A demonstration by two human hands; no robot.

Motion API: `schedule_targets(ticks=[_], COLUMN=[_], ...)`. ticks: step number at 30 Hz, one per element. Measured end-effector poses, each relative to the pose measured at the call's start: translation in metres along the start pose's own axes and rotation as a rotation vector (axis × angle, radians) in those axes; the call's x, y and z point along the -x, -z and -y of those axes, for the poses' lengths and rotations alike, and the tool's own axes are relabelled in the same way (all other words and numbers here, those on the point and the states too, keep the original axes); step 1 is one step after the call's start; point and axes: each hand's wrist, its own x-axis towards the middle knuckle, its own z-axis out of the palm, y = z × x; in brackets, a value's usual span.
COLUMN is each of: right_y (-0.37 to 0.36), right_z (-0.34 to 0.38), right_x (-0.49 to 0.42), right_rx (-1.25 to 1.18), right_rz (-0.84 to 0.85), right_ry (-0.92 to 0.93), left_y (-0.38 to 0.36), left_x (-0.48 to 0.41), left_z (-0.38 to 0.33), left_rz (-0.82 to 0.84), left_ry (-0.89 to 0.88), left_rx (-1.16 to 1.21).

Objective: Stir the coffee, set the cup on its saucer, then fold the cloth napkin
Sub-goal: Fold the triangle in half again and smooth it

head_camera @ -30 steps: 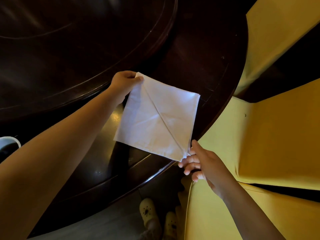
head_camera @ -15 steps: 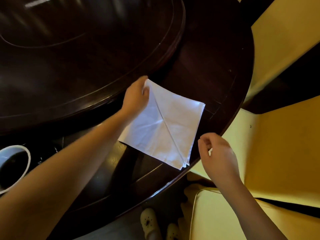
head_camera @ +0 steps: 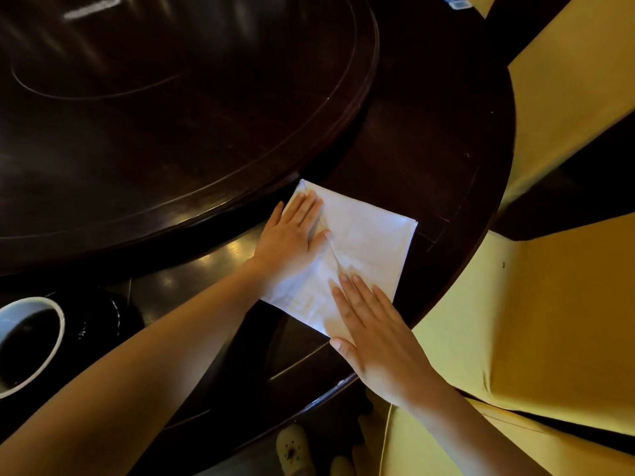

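A cup (head_camera: 62, 326) of what looked like coffee stood nearest on the desk (head_camera: 429, 149), the right hand (head_camera: 374, 334) lay flat, fingers straight, on the near corner of the folded napkin (head_camera: 371, 242) at the desk's edge, and the left hand (head_camera: 292, 235) pressed flat on its far corner.

Dining room: round dark table (head_camera: 429, 139) with turntable (head_camera: 171, 115), yellow-covered chairs (head_camera: 549, 304).

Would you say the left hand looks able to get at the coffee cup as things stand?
Probably yes: the left hand lies flat on the napkin, holding nothing, and the cup stands close beside that forearm with nothing visible between them.
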Motion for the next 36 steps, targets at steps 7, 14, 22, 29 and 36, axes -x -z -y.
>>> schedule_targets(ticks=[7,14,22,29,36], right_y=[0.008,0.046,0.063,0.085,0.086], right_z=[-0.001,-0.067,-0.102,-0.115,-0.114], right_x=[-0.002,-0.046,-0.090,-0.080,-0.069], right_rx=[-0.233,-0.442,-0.303,-0.666,-1.165], right_rz=[0.012,-0.357,-0.104,-0.031,-0.176], right_ry=[0.034,-0.399,-0.479,-0.533,-0.651], left_y=[0.006,0.003,0.044,0.061,0.060], left_x=[-0.015,0.089,0.092,0.095,0.098], left_z=[-0.003,0.010,0.003,0.015,0.014], left_rz=[-0.027,-0.210,0.046,0.194,-0.014], left_ry=[0.063,0.232,0.675,0.802,0.808], left_rx=[0.065,0.229,0.639,1.139,1.338])
